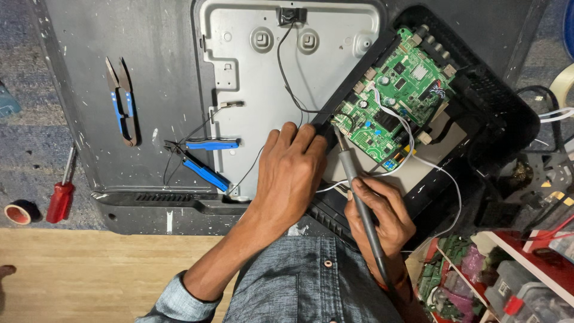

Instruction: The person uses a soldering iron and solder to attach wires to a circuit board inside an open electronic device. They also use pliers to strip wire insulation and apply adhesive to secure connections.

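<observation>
I am holding a soldering iron (359, 197) in my right hand (382, 218), my grip clenched around its grey handle like a pen, and I am aiming its tip at the lower left corner of the green circuit board (394, 98). That board is sitting tilted inside the black back shell (502, 107) of an opened television, just right of the grey metal plate (257, 78). My left hand (293, 173) is lying palm down just left of the board, fingers curled over the edge where a thin black wire (287, 78) is coming in; I cannot tell whether that grip is pinching the wire or only pressing on the edge. To do this well, I judge that I should be keeping the left hand steady as a brace, keeping the tip on one joint only, and keeping the hot shaft clear of the white wires (418, 161) looping below the board. Further left of the board, blue-handled pliers (206, 161) are resting on the plate's lower edge, small blue snips (122, 101) are lying on the dark panel, and a red screwdriver (63, 191) and a roll of tape (21, 212) are sitting beyond it. Below the television, the wooden counter (89, 275) is showing.
</observation>
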